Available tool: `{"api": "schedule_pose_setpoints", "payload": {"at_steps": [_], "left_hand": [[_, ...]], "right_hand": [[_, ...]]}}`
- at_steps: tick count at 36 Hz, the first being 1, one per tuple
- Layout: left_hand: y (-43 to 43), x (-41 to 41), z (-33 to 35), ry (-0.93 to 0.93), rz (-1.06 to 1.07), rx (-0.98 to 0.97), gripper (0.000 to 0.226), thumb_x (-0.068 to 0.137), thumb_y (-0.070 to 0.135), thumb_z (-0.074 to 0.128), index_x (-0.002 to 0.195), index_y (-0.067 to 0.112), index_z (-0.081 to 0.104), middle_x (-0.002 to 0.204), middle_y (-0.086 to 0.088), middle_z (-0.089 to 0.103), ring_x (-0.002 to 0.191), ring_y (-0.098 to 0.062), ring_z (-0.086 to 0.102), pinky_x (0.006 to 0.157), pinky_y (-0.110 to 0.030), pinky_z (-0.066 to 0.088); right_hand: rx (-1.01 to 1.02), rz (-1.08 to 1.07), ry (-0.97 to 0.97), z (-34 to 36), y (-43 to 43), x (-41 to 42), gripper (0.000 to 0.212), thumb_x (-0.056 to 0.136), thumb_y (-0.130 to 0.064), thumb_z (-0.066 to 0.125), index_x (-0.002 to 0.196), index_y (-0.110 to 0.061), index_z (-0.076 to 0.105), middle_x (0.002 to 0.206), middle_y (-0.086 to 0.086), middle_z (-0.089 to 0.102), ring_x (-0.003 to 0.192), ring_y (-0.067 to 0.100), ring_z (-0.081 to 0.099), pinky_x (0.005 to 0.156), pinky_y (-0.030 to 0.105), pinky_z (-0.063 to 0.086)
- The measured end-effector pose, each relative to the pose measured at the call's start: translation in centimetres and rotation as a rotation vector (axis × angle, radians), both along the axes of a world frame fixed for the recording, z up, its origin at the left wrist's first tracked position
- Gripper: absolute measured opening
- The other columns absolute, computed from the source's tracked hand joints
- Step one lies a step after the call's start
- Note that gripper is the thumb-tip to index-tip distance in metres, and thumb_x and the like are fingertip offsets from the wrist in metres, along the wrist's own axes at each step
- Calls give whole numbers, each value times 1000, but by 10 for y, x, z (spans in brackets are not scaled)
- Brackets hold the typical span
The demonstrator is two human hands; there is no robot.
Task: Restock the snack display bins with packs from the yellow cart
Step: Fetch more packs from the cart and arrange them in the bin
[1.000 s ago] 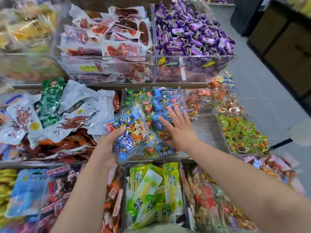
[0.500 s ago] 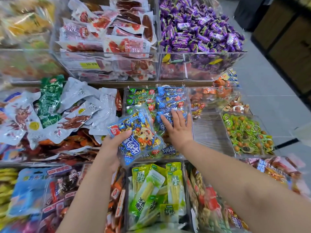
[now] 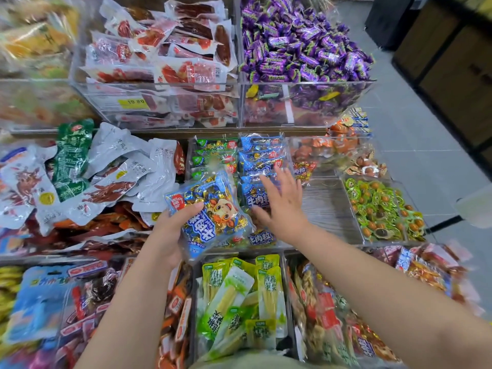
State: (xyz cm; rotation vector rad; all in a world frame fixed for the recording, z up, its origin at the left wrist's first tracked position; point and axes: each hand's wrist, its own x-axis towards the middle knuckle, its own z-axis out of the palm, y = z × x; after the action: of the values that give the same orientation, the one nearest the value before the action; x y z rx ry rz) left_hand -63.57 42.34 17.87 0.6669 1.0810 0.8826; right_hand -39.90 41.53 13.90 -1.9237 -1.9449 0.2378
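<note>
Blue foil shows on the snack pack [image 3: 210,219] that the left hand [image 3: 170,235] holds, a clear bag of blue and gold wrapped sweets with a cartoon animal on its face. The thumb lies across the pack's top side and the fingers curl underneath, so it is gripped by its left edge. It sits tilted just above the near end of the clear bin [image 3: 188,161] in the middle row.

That bin holds green packs [image 3: 213,153] in its left column and matching blue packs [image 3: 262,155] in its right. The right hand [image 3: 282,206] reaches over the blue column, palm down, fingers straight and spread wide, holding nothing. Whether it presses on the packs or hangs just above them cannot be told.

Just right of this bin lies a compartment with a bare wood-grain floor [image 3: 327,209], and beyond it green-wrapped round snacks [image 3: 380,206]. To the left, white vacuum packs [image 3: 119,177] are heaped loosely. On the upper shelf, red meat packs [image 3: 173,49] sit beside a bin of purple candies [image 3: 300,43], with a yellow price label [image 3: 133,102] on the front wall. Nearest the person stand yellow-green packs [image 3: 239,294], upright in their own compartment
</note>
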Motion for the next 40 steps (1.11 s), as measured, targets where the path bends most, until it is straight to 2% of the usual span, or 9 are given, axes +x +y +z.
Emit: {"api": "schedule_pose_setpoints", "payload": {"at_steps": [2,5,9,13,15,20,26,31,40], "left_hand": [[0,3,4,42,-3,2,70,54,29,84,117,9,62,99,-13,74,87,-29,72,67,-40,60],[-2,14,12,101,-20,0,105,41,33,93,132,4,50,112,-16,69,103,-33,67,92,-50,52],[-9,33,18,87,-75,14,51,52,29,78,97,17,57,74,3,75,68,-8,72,53,-22,55],[-16,36,26,34,-48,-30,100,53,53,83,136,13,44,135,-9,57,129,-23,49,108,-46,39],[-20,34,30,18,-23,-36,134,35,66,85,147,13,32,146,-12,44,136,-31,40,113,-54,28],[-30,31,30,-52,56,-121,71,70,36,74,131,9,52,127,-20,61,114,-37,60,99,-58,44],[-28,20,22,-29,181,-149,53,85,25,69,133,8,53,125,-19,63,112,-37,62,95,-56,49],[-21,3,22,-59,300,-148,51,85,27,70,130,11,55,115,-16,69,94,-36,70,56,-48,56],[-18,2,22,44,291,-149,109,37,45,90,134,17,49,121,-12,65,107,-37,64,88,-61,49]], "right_hand": [[94,-113,377,21,-9,-5,47,85,-51,48,127,-28,53,129,-11,37,127,6,25,112,39,21],[-169,-62,966,55,-21,-16,35,68,-64,57,96,-43,59,88,-21,61,88,-4,57,81,21,45],[-358,19,790,66,-30,-21,38,62,-55,76,86,-35,56,71,-13,53,61,-5,53,59,14,44],[-387,-67,978,65,-34,-15,29,79,-27,74,68,-19,49,56,-18,49,56,1,48,62,19,38],[-401,-117,1228,64,-37,-13,28,83,-19,69,76,-14,43,72,-6,55,68,5,54,73,21,38],[-348,-271,1791,64,-43,-14,30,78,-10,69,93,-16,44,75,-4,68,67,7,63,74,28,52],[-11,-578,1764,57,-44,-5,86,78,14,60,136,-38,25,99,14,60,49,12,57,52,26,49],[152,-872,1349,41,-47,4,34,83,-13,68,89,-38,46,86,-4,53,55,4,53,50,20,46],[315,-874,986,17,-24,-27,32,89,-8,57,70,-23,38,90,3,47,75,11,45,72,13,37]]}}
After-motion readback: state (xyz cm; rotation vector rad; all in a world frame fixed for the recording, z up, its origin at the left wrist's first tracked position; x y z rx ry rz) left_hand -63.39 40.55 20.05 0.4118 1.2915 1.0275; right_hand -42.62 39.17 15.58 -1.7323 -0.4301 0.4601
